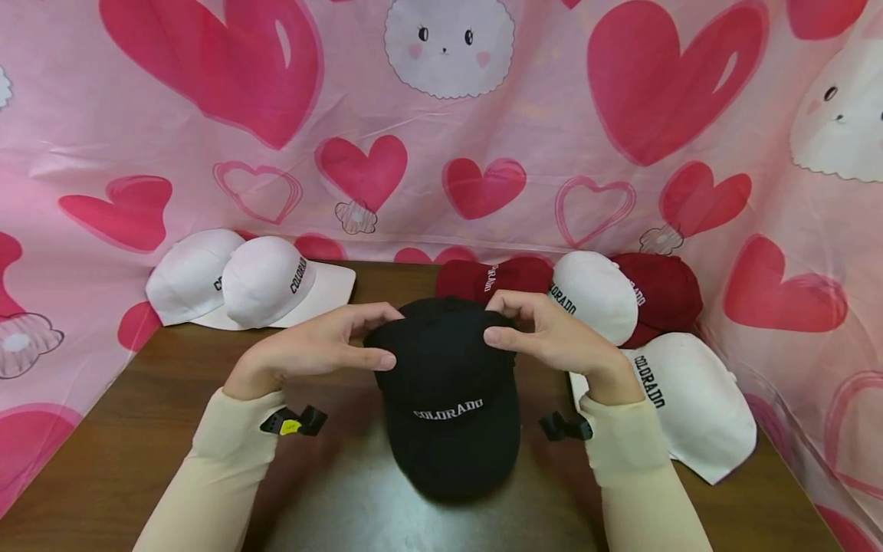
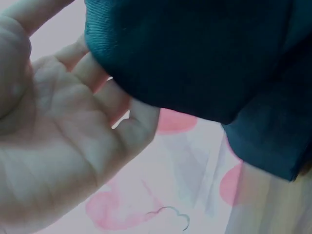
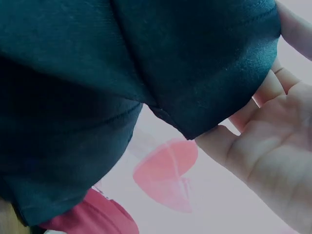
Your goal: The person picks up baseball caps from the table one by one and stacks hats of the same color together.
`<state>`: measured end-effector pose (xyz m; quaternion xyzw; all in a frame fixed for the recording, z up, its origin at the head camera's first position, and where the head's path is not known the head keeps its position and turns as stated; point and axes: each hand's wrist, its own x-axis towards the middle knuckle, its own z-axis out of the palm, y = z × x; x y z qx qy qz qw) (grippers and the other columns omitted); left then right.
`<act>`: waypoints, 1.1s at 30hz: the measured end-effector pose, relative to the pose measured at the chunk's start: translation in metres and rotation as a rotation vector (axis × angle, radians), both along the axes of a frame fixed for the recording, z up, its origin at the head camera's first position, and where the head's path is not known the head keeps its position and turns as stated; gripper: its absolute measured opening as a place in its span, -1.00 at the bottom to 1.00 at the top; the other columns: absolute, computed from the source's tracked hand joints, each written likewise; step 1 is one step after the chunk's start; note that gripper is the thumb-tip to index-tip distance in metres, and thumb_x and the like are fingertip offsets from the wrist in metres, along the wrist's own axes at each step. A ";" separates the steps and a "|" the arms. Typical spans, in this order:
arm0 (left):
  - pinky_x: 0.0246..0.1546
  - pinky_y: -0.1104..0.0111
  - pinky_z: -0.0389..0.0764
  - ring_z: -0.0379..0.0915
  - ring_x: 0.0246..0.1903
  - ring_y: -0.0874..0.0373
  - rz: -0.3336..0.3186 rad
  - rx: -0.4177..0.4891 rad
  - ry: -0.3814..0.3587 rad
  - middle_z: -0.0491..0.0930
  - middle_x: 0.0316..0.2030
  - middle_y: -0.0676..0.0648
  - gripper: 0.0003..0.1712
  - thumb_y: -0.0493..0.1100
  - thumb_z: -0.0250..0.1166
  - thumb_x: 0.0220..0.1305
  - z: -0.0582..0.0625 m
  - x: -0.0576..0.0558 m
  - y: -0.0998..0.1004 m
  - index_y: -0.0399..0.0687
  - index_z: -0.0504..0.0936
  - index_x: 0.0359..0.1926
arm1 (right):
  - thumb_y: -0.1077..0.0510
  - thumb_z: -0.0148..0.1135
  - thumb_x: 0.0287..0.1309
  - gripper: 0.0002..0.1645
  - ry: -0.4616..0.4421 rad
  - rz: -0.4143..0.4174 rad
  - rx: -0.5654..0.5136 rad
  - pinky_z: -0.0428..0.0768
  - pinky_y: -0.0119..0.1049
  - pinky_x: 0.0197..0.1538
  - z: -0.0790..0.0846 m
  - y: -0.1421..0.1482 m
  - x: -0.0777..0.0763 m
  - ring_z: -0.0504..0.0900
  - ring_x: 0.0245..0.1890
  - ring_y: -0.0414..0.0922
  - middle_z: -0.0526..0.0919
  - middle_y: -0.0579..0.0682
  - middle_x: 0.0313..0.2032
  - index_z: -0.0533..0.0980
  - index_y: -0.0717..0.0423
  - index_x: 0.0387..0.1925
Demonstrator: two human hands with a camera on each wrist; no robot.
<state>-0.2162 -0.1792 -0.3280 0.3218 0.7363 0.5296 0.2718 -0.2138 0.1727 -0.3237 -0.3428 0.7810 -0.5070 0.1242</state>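
A black cap (image 1: pixel 448 383) with white COLORADO lettering hangs between my two hands over the middle of the table, its brim toward me. My left hand (image 1: pixel 331 343) pinches the left side of the crown, thumb in front and fingers behind. On the other side my right hand (image 1: pixel 545 337) grips the crown the same way. The left wrist view has dark cap fabric (image 2: pixel 195 53) against the curled fingers (image 2: pixel 139 124). In the right wrist view, the cap's fabric (image 3: pixel 204 63) bends at a seam, and more dark fabric extends lower left.
Two white caps (image 1: pixel 269 284) overlap at the back left of the wooden table (image 1: pixel 90 429). Toward the right sit a dark red cap (image 1: pixel 462 280), a white cap (image 1: pixel 596 295), another red cap (image 1: pixel 662 295) and a nearer white cap (image 1: pixel 704 399). A pink heart-patterned cloth (image 1: pixel 428 123) hangs behind.
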 end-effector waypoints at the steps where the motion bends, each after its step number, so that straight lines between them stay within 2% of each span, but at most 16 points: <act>1: 0.18 0.17 0.67 0.56 0.18 -0.14 0.007 0.012 0.006 0.63 0.15 -0.19 -0.52 -0.22 0.41 0.43 -0.001 -0.001 0.000 -0.06 0.52 0.30 | 0.10 0.35 0.44 -0.86 -0.009 -0.002 0.004 0.59 -0.22 -0.21 0.000 0.002 -0.001 0.53 -0.41 0.07 0.55 0.07 -0.40 0.54 0.05 -0.16; 4: 0.17 0.14 0.67 0.58 0.15 -0.15 0.061 0.038 0.025 0.65 0.12 -0.18 -0.54 -0.20 0.39 0.45 -0.005 -0.003 0.004 -0.02 0.54 0.31 | 0.10 0.33 0.45 -0.85 -0.044 -0.017 0.022 0.50 -0.22 -0.35 -0.001 0.007 -0.003 0.39 -0.54 -0.03 0.45 0.05 -0.47 0.52 0.06 -0.15; 7: 0.15 0.14 0.67 0.58 0.14 -0.15 0.135 0.065 0.003 0.65 0.12 -0.17 -0.52 -0.16 0.39 0.45 -0.009 -0.005 0.009 0.01 0.55 0.33 | 0.11 0.30 0.47 -0.84 -0.081 -0.038 0.035 0.41 -0.18 -0.44 -0.003 0.011 -0.005 0.25 -0.62 -0.13 0.36 0.04 -0.53 0.50 0.08 -0.15; 13: 0.19 0.18 0.63 0.55 0.19 -0.14 0.231 0.128 -0.049 0.63 0.16 -0.19 -0.52 -0.16 0.36 0.48 -0.017 -0.010 0.018 -0.02 0.56 0.35 | 0.10 0.28 0.48 -0.81 -0.151 -0.072 0.041 0.47 -0.17 -0.30 -0.011 0.013 -0.011 0.38 -0.46 -0.04 0.40 0.07 -0.47 0.48 0.14 -0.14; 17: 0.23 0.16 0.58 0.53 0.19 -0.12 0.269 0.115 -0.056 0.63 0.17 -0.17 -0.51 -0.12 0.36 0.47 -0.023 -0.013 0.021 -0.02 0.55 0.35 | 0.07 0.27 0.48 -0.77 -0.195 -0.085 0.046 0.53 -0.21 -0.23 -0.018 0.013 -0.016 0.49 -0.37 -0.06 0.47 0.10 -0.41 0.49 0.17 -0.12; 26: 0.34 0.02 0.48 0.46 0.26 -0.08 0.324 0.047 -0.040 0.60 0.24 -0.09 -0.49 -0.04 0.39 0.45 -0.039 -0.021 0.024 0.09 0.56 0.36 | 0.04 0.27 0.49 -0.73 -0.287 -0.116 0.071 0.60 -0.21 -0.20 -0.033 0.012 -0.027 0.55 -0.36 -0.06 0.53 0.09 -0.39 0.49 0.18 -0.07; 33: 0.31 0.06 0.52 0.42 0.24 -0.09 0.351 0.022 -0.018 0.57 0.26 -0.10 -0.46 0.00 0.39 0.45 -0.048 -0.026 0.026 0.09 0.55 0.38 | -0.01 0.27 0.48 -0.69 -0.282 -0.164 0.138 0.56 -0.11 -0.18 -0.041 0.013 -0.031 0.49 -0.37 -0.04 0.50 0.10 -0.39 0.49 0.16 -0.07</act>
